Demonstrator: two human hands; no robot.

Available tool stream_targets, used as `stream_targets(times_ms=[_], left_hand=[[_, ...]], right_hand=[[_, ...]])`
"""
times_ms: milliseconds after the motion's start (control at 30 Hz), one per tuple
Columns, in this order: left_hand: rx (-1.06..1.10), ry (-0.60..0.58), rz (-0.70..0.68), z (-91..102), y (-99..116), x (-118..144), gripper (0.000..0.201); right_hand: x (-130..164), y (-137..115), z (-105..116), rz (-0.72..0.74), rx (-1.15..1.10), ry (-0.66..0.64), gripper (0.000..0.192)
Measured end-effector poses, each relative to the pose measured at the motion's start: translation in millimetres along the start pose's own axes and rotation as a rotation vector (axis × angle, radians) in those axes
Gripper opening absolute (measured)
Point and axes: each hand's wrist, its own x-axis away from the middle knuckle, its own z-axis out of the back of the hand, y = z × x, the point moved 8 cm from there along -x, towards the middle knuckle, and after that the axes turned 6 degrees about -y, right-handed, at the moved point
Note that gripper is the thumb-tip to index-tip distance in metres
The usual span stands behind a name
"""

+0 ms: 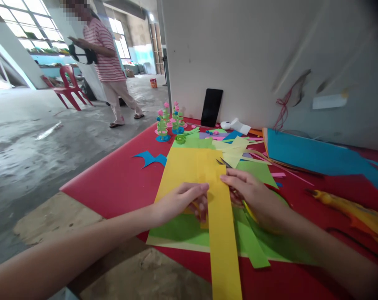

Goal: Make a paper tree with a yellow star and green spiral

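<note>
Paper strip (224, 241), one, yellow; right hand (258, 199) pinches its top right corner; left hand (184, 204) curls at its left edge, grip unclear; one phone (212, 107) beyond it.

Nothing legible anywhere right now! Over at near right, the yellow plastic glue gun (353, 208) shows faint dark marks, too blurred to read; far left, the small orange-red bucket's (153, 83) pattern is too tiny to decipher.

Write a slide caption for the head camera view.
Right hand with scissors and yellow paper strip, left hand at the strip's edge.
</note>
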Motion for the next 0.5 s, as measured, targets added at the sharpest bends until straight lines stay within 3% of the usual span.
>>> stream_targets(times_ms=[133,367,500], left_hand=[[-0.028,0.029,-0.015,6.4,2.0,-1.7,0.024],[-0.035,-0.137,0.025,-9.6,3.0,5.0,0.016],[-0.008,-0.152,0.066,-13.3,-1.7,6.4,0.019]], right_hand=[[4.6,-1.7,-10.9,0.018,0.123,-0.048,0.025],[8.2,-12.7,-21.6,0.105,0.322,-0.083,0.025],[11.8,-15.5,-25.3,0.144,0.429,-0.074,0.028]])
